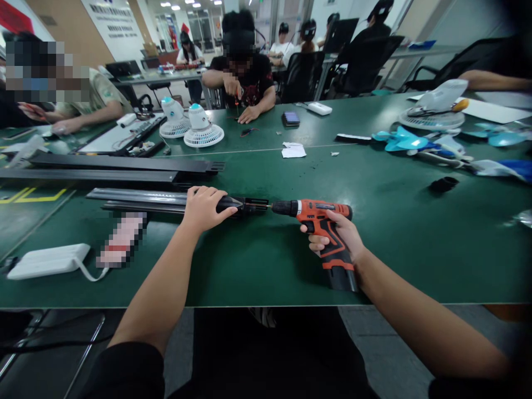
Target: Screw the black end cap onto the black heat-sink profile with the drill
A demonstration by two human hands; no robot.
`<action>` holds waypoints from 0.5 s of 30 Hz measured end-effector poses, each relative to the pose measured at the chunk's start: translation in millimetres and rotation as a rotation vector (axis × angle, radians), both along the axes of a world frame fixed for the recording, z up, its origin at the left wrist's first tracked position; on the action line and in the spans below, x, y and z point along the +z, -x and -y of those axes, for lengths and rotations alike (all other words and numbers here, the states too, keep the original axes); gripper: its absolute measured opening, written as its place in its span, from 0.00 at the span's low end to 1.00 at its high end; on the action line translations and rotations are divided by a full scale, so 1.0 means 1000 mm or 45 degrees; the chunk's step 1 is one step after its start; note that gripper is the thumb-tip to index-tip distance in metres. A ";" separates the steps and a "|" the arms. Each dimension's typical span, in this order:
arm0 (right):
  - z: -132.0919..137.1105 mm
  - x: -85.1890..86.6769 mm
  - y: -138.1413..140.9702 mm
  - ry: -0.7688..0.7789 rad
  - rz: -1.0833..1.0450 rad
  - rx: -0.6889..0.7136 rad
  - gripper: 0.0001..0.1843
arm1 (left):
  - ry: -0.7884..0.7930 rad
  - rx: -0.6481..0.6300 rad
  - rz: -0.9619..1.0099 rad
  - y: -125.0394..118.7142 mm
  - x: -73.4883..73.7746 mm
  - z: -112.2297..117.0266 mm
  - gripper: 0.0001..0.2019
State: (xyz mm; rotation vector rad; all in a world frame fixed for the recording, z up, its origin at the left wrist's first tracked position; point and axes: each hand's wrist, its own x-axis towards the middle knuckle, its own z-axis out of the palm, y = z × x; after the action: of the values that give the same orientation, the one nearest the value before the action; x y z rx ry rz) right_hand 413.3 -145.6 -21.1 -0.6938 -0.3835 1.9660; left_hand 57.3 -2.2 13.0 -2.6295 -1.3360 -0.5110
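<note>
My right hand point(343, 235) is wrapped round the handle of an orange and black cordless drill point(326, 213), which lies level and points left. Its bit meets, or nearly meets, the pronged end of a long black housing point(245, 205); whether they touch I cannot tell. My left hand point(205, 209) grips the housing from above, fingers over the top and thumb along the near side. The glossy black body point(141, 195) of that housing stretches away to the left along the table.
More long black panels point(124, 166) lie behind. Near left are a white power bank point(50, 260) and a blurred phone point(122, 238). White fan heads point(203, 133) stand farther back, blue fan blades point(403, 139) at right. A co-worker point(241, 72) works opposite with a screwdriver.
</note>
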 end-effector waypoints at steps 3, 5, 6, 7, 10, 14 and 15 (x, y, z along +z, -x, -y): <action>0.000 -0.001 -0.002 -0.026 0.016 0.068 0.23 | 0.004 0.017 -0.008 0.000 0.001 0.001 0.28; -0.001 -0.002 -0.004 -0.040 0.018 0.097 0.24 | 0.004 0.028 -0.009 -0.001 0.002 0.001 0.28; -0.001 -0.002 -0.005 -0.045 0.014 0.103 0.24 | 0.001 0.033 -0.010 -0.001 0.002 0.001 0.28; -0.001 -0.002 -0.005 -0.047 0.008 0.106 0.24 | -0.004 0.038 -0.010 -0.001 0.002 0.001 0.28; -0.001 -0.001 -0.005 -0.034 -0.022 0.110 0.24 | -0.015 0.054 -0.008 0.000 0.002 0.001 0.30; -0.001 0.000 -0.004 0.011 -0.047 0.081 0.24 | 0.002 0.066 -0.006 -0.001 0.002 0.001 0.30; -0.001 0.001 -0.003 0.016 -0.047 0.068 0.23 | 0.009 0.068 -0.008 -0.001 0.002 0.001 0.30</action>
State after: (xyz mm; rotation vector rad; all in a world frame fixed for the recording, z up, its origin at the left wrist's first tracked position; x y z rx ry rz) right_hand 416.8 -144.7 -20.5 -0.6607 -0.3705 2.0302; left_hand 58.0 -3.3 15.0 -2.5909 -1.4042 -0.4911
